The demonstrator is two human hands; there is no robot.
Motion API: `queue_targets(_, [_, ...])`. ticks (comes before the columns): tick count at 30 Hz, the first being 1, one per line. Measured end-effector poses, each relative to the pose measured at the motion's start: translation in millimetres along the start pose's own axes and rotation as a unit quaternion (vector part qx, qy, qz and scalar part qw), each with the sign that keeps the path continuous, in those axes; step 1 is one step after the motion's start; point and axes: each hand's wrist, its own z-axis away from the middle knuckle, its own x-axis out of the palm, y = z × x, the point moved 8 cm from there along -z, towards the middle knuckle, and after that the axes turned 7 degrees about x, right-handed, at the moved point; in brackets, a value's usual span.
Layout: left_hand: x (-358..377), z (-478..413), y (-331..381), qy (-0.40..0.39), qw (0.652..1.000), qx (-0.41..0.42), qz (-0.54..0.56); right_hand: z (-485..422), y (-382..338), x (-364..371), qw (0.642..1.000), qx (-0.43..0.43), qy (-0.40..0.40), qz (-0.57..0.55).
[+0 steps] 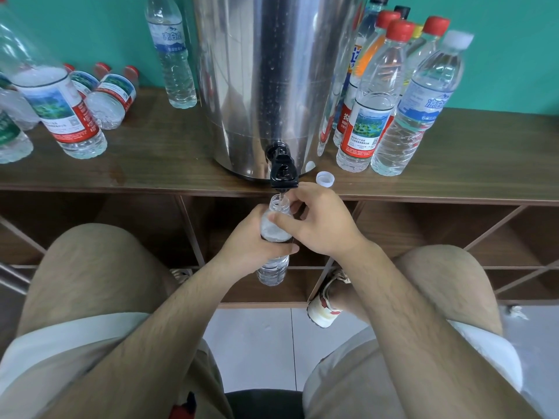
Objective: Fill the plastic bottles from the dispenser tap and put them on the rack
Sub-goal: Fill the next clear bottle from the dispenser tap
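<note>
One bottle (272, 270) filling under tap (282, 173), left hand (251, 240) and right hand (322, 226) gripping it; next: shut tap, cap (325, 179) at 1 o'clock.

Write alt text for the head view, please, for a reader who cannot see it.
A person holds an open plastic bottle under the black tap of a steel dispenser, left hand gripping its body, right hand pinching its neck. A loose white cap lies on the wooden rack beside the tap, with other bottles on either side.
</note>
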Motion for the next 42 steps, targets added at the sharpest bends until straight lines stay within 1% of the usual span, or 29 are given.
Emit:
queue_targets(8, [0.8, -0.9, -0.2, 0.003, 1.000, 0.008, -0.027, 0.3, 0.7, -0.3, 1.000, -0.001, -0.011, -0.020])
queue_targets(17, [1.2, -1.1, -0.5, 0.006, 0.999, 0.003, -0.035, -2.3, 6.0, 2.1, 0.999, 0.018, -0.017, -0.032])
queue_targets(42, [-0.3, 0.4, 4.1, 0.020, 0.999, 0.004, -0.051, -2.7, 7.1, 2.8, 0.999, 0.023, -0.028, -0.027])
